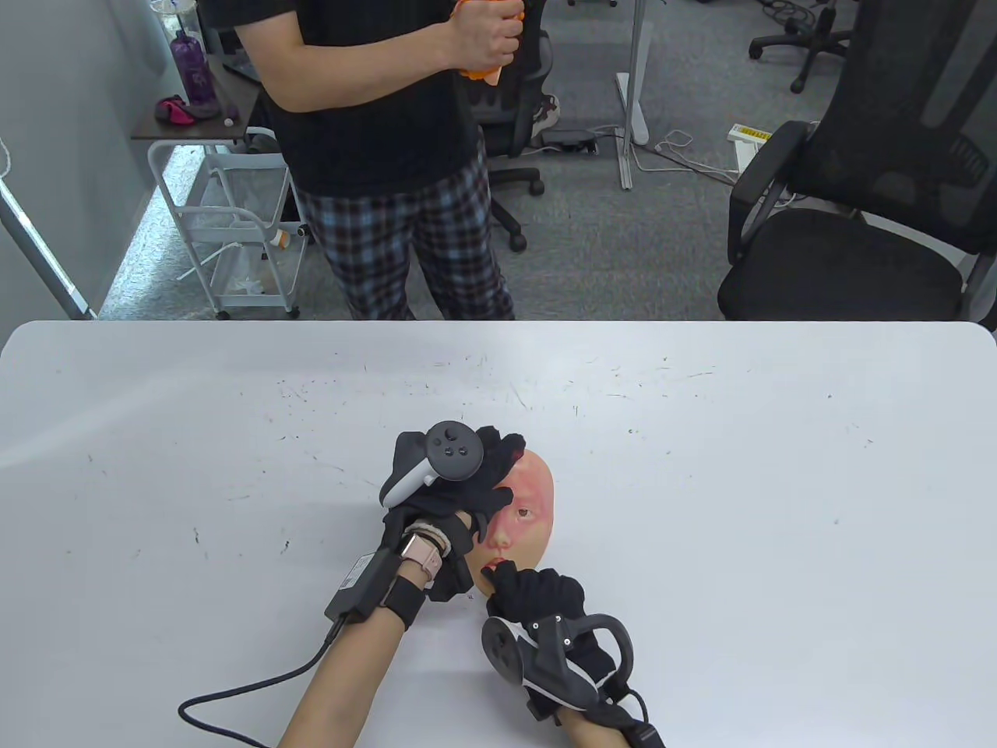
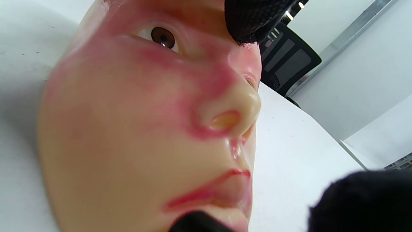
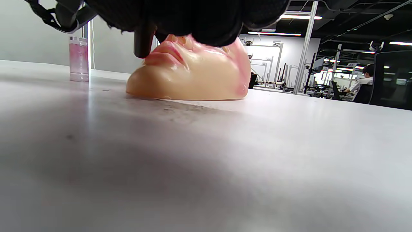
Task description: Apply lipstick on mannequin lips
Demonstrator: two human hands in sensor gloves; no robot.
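— Mannequin face (image 1: 530, 506) lies on its back on the white tabletop (image 1: 701, 467), near the front edge, chin toward the person. Where are the hands?

— Left hand (image 1: 459, 483) rests over the forehead and the face's left side, fingers spread across it, pressing rather than wrapped round anything. In the left wrist view a gloved fingertip (image 2: 251, 22) sits on the brow above the nose.

— And the other?

— Right hand (image 1: 545, 596) is just below the chin, fingers curled together around a dark stick (image 3: 143, 42) whose tip meets the lips (image 2: 219, 193). The right wrist view shows that stick coming down from the glove to the mouth.

— Any colour on the mouth?

— A red line along the upper lip, and pink blotches over the cheeks and nose.

— Anything else nearby?

— A clear pink-tinted tube (image 3: 78, 58) stands upright on the tabletop beyond the face. Behind the table a person in plaid trousers (image 1: 413, 241) stands, and a black office chair (image 1: 872, 218) sits to the right.
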